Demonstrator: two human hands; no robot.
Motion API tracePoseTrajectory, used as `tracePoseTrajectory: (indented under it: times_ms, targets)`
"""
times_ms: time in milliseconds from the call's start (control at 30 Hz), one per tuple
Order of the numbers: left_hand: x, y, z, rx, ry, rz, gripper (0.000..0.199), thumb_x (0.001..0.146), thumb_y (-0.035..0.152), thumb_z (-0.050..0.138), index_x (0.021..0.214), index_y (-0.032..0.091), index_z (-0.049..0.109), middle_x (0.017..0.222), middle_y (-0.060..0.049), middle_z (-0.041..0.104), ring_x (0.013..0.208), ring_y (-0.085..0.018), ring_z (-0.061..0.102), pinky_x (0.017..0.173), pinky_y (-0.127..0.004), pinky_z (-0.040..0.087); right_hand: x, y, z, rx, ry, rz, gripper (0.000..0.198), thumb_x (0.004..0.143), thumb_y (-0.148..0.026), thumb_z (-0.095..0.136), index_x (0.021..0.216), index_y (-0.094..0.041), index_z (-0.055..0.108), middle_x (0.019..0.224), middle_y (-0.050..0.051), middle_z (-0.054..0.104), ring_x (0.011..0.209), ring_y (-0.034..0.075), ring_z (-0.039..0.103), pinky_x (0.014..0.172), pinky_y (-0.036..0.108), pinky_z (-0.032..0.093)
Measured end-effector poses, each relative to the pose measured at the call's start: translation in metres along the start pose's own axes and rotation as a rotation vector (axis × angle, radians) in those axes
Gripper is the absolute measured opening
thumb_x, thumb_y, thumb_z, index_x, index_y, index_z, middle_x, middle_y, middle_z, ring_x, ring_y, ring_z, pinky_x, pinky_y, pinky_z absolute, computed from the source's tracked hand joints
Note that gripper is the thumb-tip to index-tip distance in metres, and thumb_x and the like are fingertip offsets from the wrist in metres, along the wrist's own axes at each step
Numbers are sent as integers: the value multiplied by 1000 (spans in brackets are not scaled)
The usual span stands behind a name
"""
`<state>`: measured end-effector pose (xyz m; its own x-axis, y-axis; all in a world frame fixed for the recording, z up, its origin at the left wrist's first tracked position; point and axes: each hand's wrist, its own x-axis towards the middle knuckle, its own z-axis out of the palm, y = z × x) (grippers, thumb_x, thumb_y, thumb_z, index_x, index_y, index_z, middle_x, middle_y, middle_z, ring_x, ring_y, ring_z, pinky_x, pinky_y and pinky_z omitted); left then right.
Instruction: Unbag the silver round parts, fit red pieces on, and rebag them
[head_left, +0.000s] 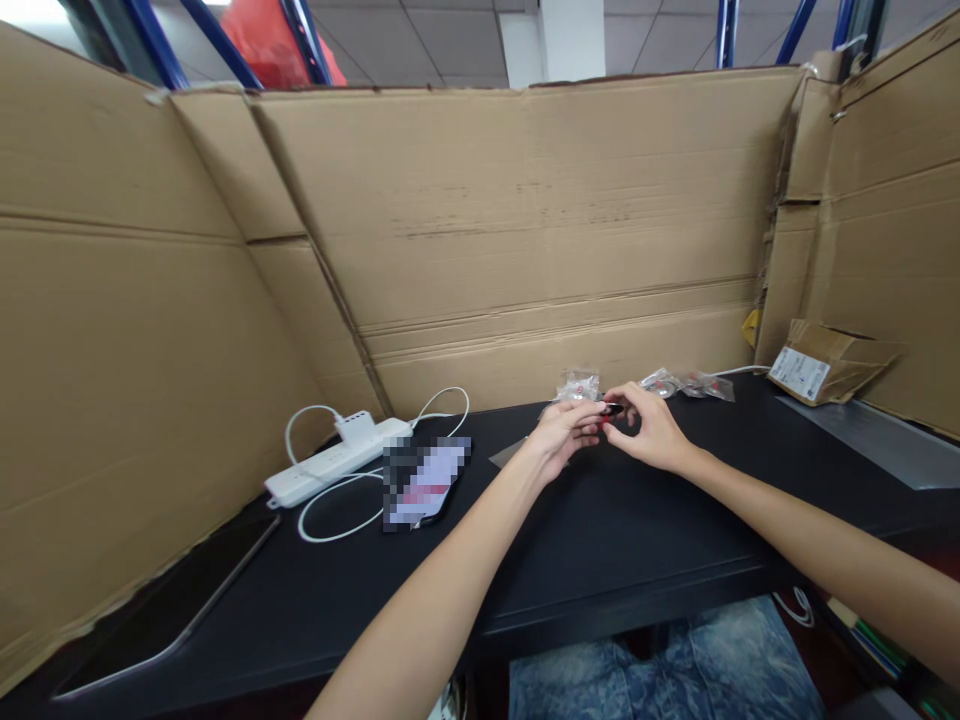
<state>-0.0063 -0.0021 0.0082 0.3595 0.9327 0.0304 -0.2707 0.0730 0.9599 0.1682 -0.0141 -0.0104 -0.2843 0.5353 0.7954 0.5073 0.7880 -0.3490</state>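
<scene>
Above the black table (600,540), my left hand (564,432) and my right hand (649,428) meet around a small black and red object (611,411). Fingers of both hands are closed on it, hiding much of its shape, so its kind is unclear. Just behind my left hand lies a clear plastic bag (577,385) with small contents. More small clear bags (694,384) rest behind my right hand, showing bits of red and metal-like parts. A flat clear sheet or bag (508,453) sits partly under my left wrist.
On the left are a white power strip (341,462) with a plugged-in charger, a white cable (330,538), a phone (427,485) with a blurred screen and a dark tablet (172,600). An opened cardboard box (832,362) stands right. Cardboard walls (562,220) enclose the table.
</scene>
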Motion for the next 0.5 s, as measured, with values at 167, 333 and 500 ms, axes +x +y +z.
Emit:
tracePoseTrajectory:
  times_ms: [167, 333, 500]
  targets:
    - [0, -1, 1, 11, 7, 4, 30, 63, 27, 83, 83, 12, 65, 74, -6, 68, 63, -12, 61, 64, -27, 49, 0, 1, 1, -4, -4, 16, 30, 75, -18, 62, 104, -20, 56, 92, 4, 61, 61, 12, 50, 60, 27, 47]
    - [0, 0, 2, 9, 35, 2, 32, 62, 26, 84, 84, 12, 65, 73, -5, 67, 61, -11, 59, 63, -28, 49, -1, 1, 2, -26, 14, 15, 27, 75, -15, 58, 100, -20, 56, 87, 3, 60, 63, 12, 52, 61, 27, 46]
    - [-1, 0, 4, 6, 60, 2, 33, 61, 25, 85, 84, 12, 65, 73, -4, 67, 58, -9, 58, 62, -27, 49, -2, -1, 3, -122, 30, 11, 21, 76, -15, 57, 96, -20, 55, 85, 4, 58, 67, 15, 53, 64, 29, 45]
